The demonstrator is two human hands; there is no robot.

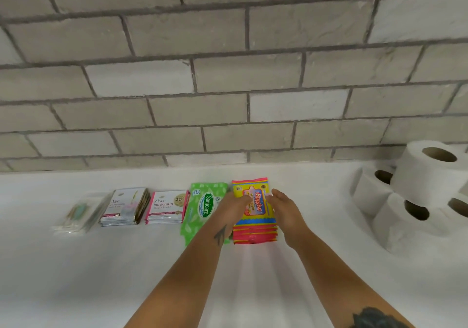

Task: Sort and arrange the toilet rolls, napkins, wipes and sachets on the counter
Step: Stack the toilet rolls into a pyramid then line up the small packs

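Observation:
A stack of red and yellow Giggles wipes packs (254, 229) lies on the white counter (101, 264) near the wall. My left hand (231, 207) presses against the stack's left side and my right hand (286, 210) against its right side, fingers curled over the top pack. To the left lies a green Sanicare wipes pack (200, 208), partly under my left hand. Further left sit two stacks of Dove sachets (167, 207) (125, 207) and a blurred clear packet (78, 213). White toilet rolls (415, 191) are piled at the right.
A grey brick wall (228, 74) rises directly behind the row of items. The toilet roll pile reaches toward the right edge of view, some rolls on their sides with cores facing me. Bare counter spreads in front of the row.

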